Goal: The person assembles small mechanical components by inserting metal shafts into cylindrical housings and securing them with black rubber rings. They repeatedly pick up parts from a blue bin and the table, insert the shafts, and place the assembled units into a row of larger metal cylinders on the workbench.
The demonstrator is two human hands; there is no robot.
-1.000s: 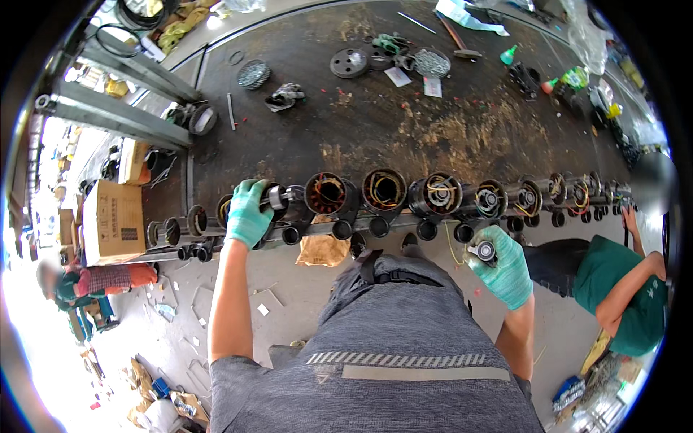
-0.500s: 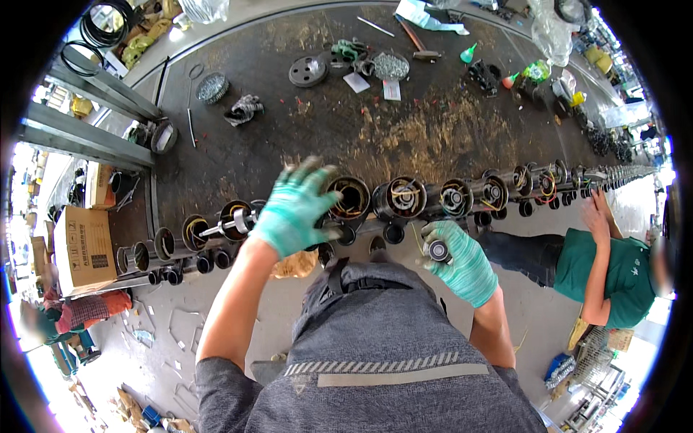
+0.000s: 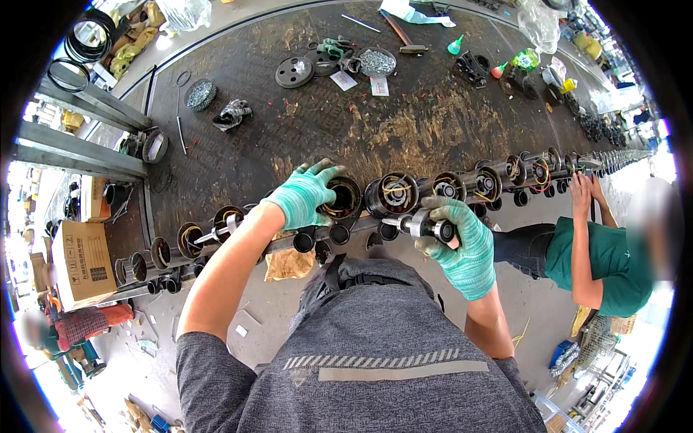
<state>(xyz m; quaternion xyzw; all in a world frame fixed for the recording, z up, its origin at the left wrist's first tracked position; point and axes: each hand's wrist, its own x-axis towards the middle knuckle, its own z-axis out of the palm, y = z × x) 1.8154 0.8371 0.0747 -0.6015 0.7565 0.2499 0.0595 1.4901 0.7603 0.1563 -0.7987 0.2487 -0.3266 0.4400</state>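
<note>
My right hand [image 3: 463, 249], in a green knit glove, is wrapped round a metal rotor [image 3: 417, 225] with a bearing at its end. The rotor's thin shaft points left, below the row of black cylindrical motor housings. My left hand [image 3: 307, 193], gloved alike, grips the left side of one motor housing [image 3: 352, 213], its fingers spread along the rim and its thumb at the near side. Dark windings and a little yellow show inside that housing. Left of my left forearm, another rotor [image 3: 211, 236] with its shaft sticking out lies at the row, partly hidden by the arm.
Beyond the row, the worn workbench [image 3: 289, 137] carries a hammer [image 3: 404, 36], round dishes of small metal parts [image 3: 377, 63] and plastic bottles [image 3: 455, 45]. A cardboard box [image 3: 83, 252] stands at the left. To the right, a co-worker [image 3: 599, 252] has both hands at the row.
My right hand has lifted and turned the rotor, so its shaft now points left toward the housings. My left hand has settled against the housing's rim. The whole view has shifted slightly.
</note>
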